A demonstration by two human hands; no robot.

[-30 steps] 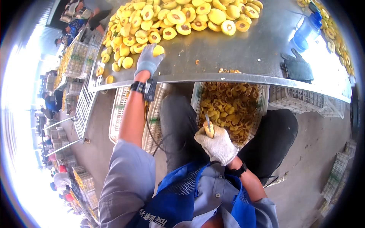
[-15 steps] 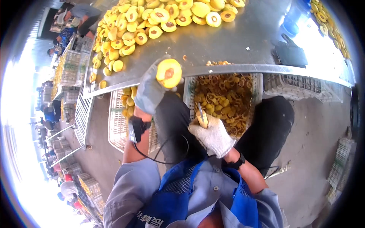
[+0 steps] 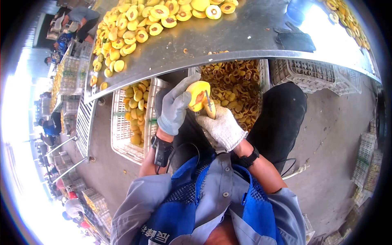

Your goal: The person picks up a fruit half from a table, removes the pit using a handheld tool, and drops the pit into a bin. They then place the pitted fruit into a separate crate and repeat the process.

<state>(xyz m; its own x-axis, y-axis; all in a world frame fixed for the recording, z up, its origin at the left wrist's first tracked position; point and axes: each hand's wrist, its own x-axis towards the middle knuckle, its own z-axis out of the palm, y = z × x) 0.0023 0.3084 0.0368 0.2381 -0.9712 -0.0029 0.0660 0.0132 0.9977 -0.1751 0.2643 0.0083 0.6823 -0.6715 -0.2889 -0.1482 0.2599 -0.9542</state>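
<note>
My left hand [image 3: 173, 109], in a grey glove, grips a yellow peach half [image 3: 198, 89] with its cut face and brown-red centre turned to the right. In a white knit glove, my right hand [image 3: 224, 128] is closed around the wooden handle of a small pitting knife [image 3: 211, 108]. The knife's thin metal blade points up and overlaps the cut face of the peach half. Both hands are over my lap, just short of the metal table [image 3: 245, 36]. Below and beyond them, a crate [image 3: 264, 79] holds peach scraps and pieces.
Many peach halves [image 3: 134, 30] are heaped on the table's left side. A dark glove [image 3: 295, 40] lies at its right, near a blue container [image 3: 299, 10]. A white crate [image 3: 118, 141] of peach halves stands by my left leg. Stacked crates [image 3: 304, 75] sit under the table; people work far left.
My left hand has brought the peach half down from the table edge, turning it toward my right hand. The knife has come up to the cut face. The view has shifted slightly.
</note>
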